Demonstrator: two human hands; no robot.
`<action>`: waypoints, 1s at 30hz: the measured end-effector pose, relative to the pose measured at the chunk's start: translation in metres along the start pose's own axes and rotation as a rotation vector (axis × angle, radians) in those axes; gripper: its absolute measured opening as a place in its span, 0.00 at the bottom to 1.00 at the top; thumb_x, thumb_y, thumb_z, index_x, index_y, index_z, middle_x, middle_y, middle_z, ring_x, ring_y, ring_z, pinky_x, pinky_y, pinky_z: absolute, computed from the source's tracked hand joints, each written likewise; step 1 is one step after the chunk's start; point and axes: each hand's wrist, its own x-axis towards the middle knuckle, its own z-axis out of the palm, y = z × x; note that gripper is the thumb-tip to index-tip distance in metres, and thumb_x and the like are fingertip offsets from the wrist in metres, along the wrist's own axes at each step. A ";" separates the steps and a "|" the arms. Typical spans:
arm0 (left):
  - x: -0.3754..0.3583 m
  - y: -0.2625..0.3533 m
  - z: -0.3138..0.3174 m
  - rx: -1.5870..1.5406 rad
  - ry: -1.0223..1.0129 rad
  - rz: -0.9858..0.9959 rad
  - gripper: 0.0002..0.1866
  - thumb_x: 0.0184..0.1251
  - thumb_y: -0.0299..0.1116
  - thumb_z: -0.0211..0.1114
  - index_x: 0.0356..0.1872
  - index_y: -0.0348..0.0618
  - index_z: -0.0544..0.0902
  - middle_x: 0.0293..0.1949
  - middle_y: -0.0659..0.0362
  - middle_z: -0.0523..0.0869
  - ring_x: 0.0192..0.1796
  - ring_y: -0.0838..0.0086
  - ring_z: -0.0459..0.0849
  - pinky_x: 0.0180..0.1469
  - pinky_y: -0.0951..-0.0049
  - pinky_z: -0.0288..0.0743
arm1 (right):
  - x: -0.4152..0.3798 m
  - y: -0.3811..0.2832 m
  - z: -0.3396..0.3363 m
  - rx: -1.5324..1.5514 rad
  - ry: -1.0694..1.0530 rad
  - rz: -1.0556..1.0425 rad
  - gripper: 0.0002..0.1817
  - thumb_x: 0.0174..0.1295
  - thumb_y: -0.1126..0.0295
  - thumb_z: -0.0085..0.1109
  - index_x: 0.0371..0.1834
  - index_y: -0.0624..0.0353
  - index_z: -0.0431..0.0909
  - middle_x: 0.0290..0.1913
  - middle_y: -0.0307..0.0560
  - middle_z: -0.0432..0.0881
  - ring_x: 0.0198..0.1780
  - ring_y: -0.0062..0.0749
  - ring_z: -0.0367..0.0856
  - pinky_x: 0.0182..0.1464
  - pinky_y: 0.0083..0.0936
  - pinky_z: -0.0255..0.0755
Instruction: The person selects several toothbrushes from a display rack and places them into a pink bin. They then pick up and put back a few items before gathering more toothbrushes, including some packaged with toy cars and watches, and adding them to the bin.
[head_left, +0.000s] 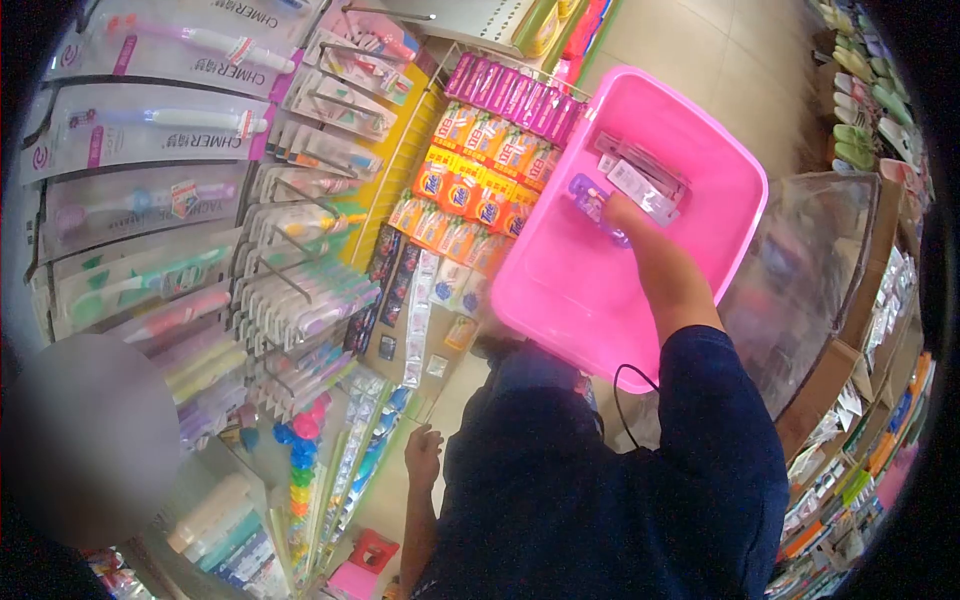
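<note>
Inside a large pink plastic tub (590, 290), my right hand (622, 212) is closed around a purple packaged item (586, 194), which shows on both sides of my fingers. Its exact kind is hard to make out. Beside that hand, against the tub's far wall, lie several flat clear packs (645, 188) with a white label. My left hand (423, 455) hangs low at my side, near the lower shelf goods. Its fingers are loosely bent and apart, with nothing visible in them.
Packaged toothbrushes (160, 122) hang on hooks at the left. Orange Tide packs (468, 192) and purple boxes (512, 95) fill a wire rack beside the tub. Plastic-covered cartons (800, 260) stand right. A blurred round shape (95, 440) covers the lower left. Tiled floor (680, 50) shows beyond.
</note>
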 end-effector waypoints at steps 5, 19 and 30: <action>-0.004 -0.022 -0.004 -0.008 0.033 -0.115 0.17 0.66 0.31 0.62 0.53 0.37 0.76 0.40 0.52 0.85 0.41 0.69 0.85 0.40 0.72 0.80 | 0.005 0.010 0.016 -0.088 0.519 -0.105 0.21 0.58 0.67 0.57 0.55 0.62 0.72 0.51 0.64 0.77 0.55 0.62 0.74 0.60 0.47 0.67; 0.025 -0.103 -0.003 0.039 0.056 0.069 0.20 0.62 0.44 0.63 0.49 0.41 0.81 0.39 0.49 0.88 0.42 0.64 0.87 0.47 0.68 0.78 | -0.081 -0.012 0.101 0.633 0.542 -0.437 0.14 0.56 0.78 0.55 0.47 0.67 0.73 0.42 0.54 0.79 0.48 0.43 0.78 0.53 0.35 0.71; 0.069 -0.061 -0.021 0.472 0.005 0.888 0.24 0.66 0.47 0.62 0.57 0.43 0.77 0.49 0.49 0.83 0.45 0.62 0.84 0.51 0.64 0.77 | -0.440 -0.277 -0.182 0.657 0.745 -1.703 0.17 0.53 0.77 0.59 0.47 0.68 0.74 0.43 0.56 0.78 0.46 0.40 0.78 0.51 0.31 0.70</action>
